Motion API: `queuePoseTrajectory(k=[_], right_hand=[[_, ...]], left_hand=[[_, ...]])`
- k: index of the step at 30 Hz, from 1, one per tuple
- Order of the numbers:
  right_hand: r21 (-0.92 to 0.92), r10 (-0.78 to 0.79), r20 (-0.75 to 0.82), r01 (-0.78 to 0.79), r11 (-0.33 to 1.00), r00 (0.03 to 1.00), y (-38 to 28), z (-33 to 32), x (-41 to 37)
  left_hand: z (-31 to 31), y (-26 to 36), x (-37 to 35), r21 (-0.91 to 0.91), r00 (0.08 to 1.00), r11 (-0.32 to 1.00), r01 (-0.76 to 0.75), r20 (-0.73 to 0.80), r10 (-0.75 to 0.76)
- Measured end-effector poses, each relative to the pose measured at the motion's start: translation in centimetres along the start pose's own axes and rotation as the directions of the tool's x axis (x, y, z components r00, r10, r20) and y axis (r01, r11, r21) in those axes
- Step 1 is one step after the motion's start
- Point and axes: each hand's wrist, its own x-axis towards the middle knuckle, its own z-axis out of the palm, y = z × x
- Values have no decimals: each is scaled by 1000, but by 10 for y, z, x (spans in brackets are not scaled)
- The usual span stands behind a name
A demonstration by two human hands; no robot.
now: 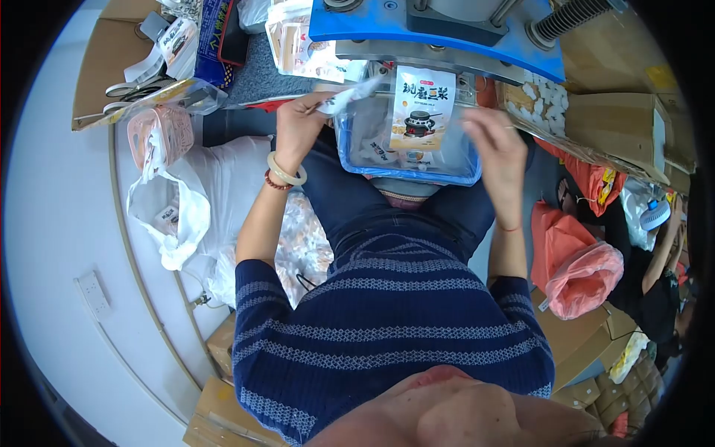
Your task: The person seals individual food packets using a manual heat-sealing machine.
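My left hand [295, 127] pinches a small white printed packet [354, 95], tilted up toward the right. My right hand [497, 145] is beside a white and yellow printed pouch [422, 108], a little to its right. Its fingers are loosely bent and slightly blurred, with nothing visible in them. The pouch stands upright below the metal edge of a blue press machine [439, 30]. Behind and under it, on my lap, sits a blue-rimmed plastic basket [406, 177] lined with clear plastic, with several white packets inside.
Printed pouches [305, 45] lie stacked left of the machine. A cardboard box [97, 67] with scissors and a pink basket [160, 134] are at left, above an open white sack [171, 216]. At right are a carton [618, 123], a red bag [577, 268] and another person's arm [663, 249].
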Motion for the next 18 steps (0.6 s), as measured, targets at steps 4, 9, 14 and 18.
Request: queuePoseTrajectory(k=[4,9,14,18], right_hand=[[376,62,40,-73,924,997,-37,21,8],[78,-290,-13,290,954,957,-43,18,37],[-141,-169,396,242,960,903,-26,5,44],[-412,-155,71,171,895,985,22,6,50]], left_hand=[[18,49,-13,-224,985,971,83,163,-46],[31,77,-17,-334,913,908,251,392,-108],[39,46,-7,-304,641,795,525,756,-134],[75,37,4,-512,633,460,725,758,-155]])
